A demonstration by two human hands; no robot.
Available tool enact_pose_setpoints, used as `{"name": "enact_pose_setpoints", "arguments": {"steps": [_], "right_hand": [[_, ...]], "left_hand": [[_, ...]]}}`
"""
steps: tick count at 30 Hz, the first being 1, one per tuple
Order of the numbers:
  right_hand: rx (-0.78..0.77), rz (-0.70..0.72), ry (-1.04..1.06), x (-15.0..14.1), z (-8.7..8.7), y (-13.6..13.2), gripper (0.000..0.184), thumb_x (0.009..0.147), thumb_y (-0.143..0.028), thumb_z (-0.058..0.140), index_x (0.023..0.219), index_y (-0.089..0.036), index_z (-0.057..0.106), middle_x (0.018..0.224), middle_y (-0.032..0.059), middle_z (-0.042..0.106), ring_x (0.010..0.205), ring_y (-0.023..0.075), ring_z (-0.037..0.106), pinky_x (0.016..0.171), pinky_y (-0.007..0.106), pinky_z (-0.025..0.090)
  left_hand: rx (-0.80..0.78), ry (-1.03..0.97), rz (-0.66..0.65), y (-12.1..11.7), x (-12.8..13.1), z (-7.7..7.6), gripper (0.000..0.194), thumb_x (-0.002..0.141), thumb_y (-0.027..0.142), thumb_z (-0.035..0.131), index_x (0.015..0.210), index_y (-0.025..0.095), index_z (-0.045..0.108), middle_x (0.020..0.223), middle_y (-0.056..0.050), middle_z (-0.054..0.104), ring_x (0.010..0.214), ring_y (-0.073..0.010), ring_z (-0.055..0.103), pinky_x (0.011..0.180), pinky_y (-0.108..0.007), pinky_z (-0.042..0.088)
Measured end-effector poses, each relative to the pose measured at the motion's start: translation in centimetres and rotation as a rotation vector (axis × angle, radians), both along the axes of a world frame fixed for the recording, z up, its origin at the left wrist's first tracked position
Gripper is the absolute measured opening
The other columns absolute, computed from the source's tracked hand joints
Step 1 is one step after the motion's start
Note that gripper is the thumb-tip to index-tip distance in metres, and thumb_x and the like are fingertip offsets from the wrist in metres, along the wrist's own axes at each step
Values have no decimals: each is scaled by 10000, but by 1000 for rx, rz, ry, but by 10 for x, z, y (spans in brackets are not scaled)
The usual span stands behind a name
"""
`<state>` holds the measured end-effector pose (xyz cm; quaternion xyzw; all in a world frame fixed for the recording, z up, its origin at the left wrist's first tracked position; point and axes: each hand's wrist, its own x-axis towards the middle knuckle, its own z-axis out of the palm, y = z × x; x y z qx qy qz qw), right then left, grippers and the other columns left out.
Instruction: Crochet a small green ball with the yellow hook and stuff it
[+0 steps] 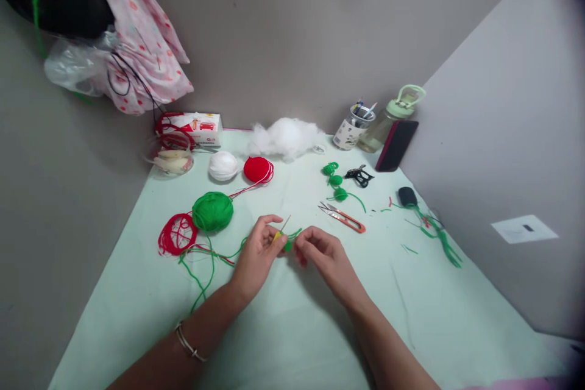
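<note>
In the head view, the left hand (258, 251) has its thumb and fingers closed on a yellow-handled tool (276, 236), whose thin shaft points up and away to the right. The small green piece (287, 245) lies at the left hand's thumb tip, between the two hands. The right hand (322, 255) is curled just beside that piece, thumb and forefinger drawn close together; whether they pinch a strand, one cannot tell. To the left of the left hand are the green yarn ball (212, 211) and, farther out, a loose red yarn coil (178, 234); beyond that hand sit the white ball (223, 166) and the red ball (258, 169). White stuffing (289, 138) is heaped beyond both hands. Past the right hand, orange-handled snips (348, 220) lie on the counter (283, 335), with small green knitted pieces (336, 180) and a black claw clip (360, 176) farther off
</note>
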<state>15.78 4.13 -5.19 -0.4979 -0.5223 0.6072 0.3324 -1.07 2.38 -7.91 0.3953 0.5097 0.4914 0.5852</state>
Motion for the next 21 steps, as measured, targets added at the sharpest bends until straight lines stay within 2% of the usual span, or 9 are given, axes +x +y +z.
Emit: {"name": "enact_pose_setpoints", "arguments": {"steps": [2, 3, 5, 8, 11, 14, 18, 21], "right_hand": [[-38, -16, 31, 0, -2, 1, 286, 865, -447, 736, 777, -189, 648, 711, 6, 682, 645, 140, 594, 644, 283, 470], [-61, -23, 49, 0, -3, 2, 315, 854, -470, 755, 767, -188, 647, 714, 11, 688, 639, 139, 594, 635, 281, 469], [-116, -28, 81, 1, -4, 3, 373, 830, -513, 789, 736, -184, 640, 694, 13, 681, 600, 126, 568, 605, 275, 453], [-168, -29, 114, 2, -4, 5, 427, 816, -551, 810, 710, -175, 639, 667, 8, 654, 553, 104, 508, 571, 267, 424], [-98, -59, 80, 2, -4, 4, 385, 843, -527, 792, 752, -174, 667, 692, 4, 649, 576, 109, 510, 582, 266, 424], [103, -67, -64, 1, -7, -1, 275, 913, -436, 735, 803, -186, 701, 693, -6, 636, 614, 125, 540, 600, 262, 439], [571, 16, -299, -2, -16, -10, 156, 1006, -260, 634, 908, -201, 741, 814, 26, 698, 717, 145, 636, 666, 256, 498], [869, 104, -487, -4, -22, -14, 187, 1053, -181, 553, 1044, -199, 739, 809, 29, 682, 697, 144, 640, 642, 245, 504]], "left_hand": [[19, 6, -11, -1, 0, 0, 328, 911, 394, 693, 1188, 252, 590, 840, 32, 626, 774, -171, 670, 773, -317, 565], [31, 16, -25, -1, -1, 1, 264, 920, 379, 675, 1144, 250, 619, 850, 24, 626, 771, -171, 666, 771, -319, 563], [58, 49, -62, 0, -2, 2, 109, 918, 326, 649, 938, 228, 692, 835, 5, 617, 757, -172, 646, 771, -319, 543], [94, 108, -110, 1, -3, 3, 231, 879, 237, 625, 664, 211, 702, 798, -21, 607, 761, -182, 622, 788, -321, 504], [95, 149, -110, 1, -4, 3, 188, 843, 192, 621, 720, 220, 761, 865, -36, 640, 835, -203, 637, 836, -329, 485], [62, 162, -103, 2, -3, 3, 143, 819, 202, 647, 795, 211, 787, 951, -48, 665, 901, -216, 648, 870, -330, 473], [-1, 120, -108, 3, -5, 3, 249, 890, 374, 652, 759, 188, 753, 939, -53, 693, 914, -217, 649, 865, -320, 477], [-53, 74, -99, 5, -8, 3, 275, 855, 449, 707, 800, 182, 742, 865, -34, 705, 846, -202, 641, 809, -304, 487]]}}
